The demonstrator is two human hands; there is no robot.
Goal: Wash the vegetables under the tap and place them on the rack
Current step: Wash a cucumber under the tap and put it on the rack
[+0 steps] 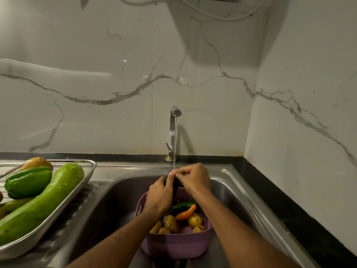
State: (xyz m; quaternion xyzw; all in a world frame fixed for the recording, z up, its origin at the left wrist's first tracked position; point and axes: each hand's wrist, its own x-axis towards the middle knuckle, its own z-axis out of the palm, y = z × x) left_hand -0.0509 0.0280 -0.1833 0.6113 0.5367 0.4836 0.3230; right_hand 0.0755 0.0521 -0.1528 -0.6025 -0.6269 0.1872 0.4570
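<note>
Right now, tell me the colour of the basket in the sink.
Purple basket, clearest in the head view.

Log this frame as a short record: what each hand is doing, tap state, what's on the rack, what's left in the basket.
left hand: grips a dark green vegetable over the basket
right hand: pinches the vegetable's top end under the stream
tap: running
rack: long pale green gourd, green pepper, a brownish vegetable behind them; left part out of frame
basket: purple, in the sink; holds potatoes, orange pepper, cucumber
</note>
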